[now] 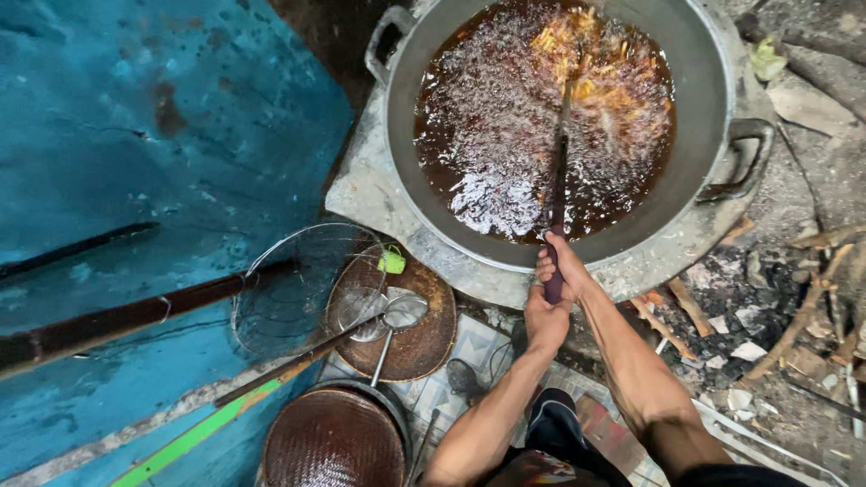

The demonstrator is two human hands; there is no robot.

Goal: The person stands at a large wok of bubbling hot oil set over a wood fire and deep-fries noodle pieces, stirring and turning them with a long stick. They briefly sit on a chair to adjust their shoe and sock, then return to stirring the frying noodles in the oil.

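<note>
Both hands, left point(545, 322) below right point(561, 263), wrapped tight round long stirring stick point(557, 194), w/ its far end in bubbling oil of wok point(704, 81). Stick looks stiff, prob greasy; best held at near end, away from heat.

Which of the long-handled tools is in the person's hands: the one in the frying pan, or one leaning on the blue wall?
The dark stirring stick reaching into the big pan's bubbling oil; both hands grip it, the wire skimmers lie untouched.

stove: rough concrete stove point(379, 194) carrying the big frying wok point(704, 81)
floor: patterned tiled floor point(469, 347) under a round woven tray point(424, 338) and a woven basket point(334, 442)
</note>
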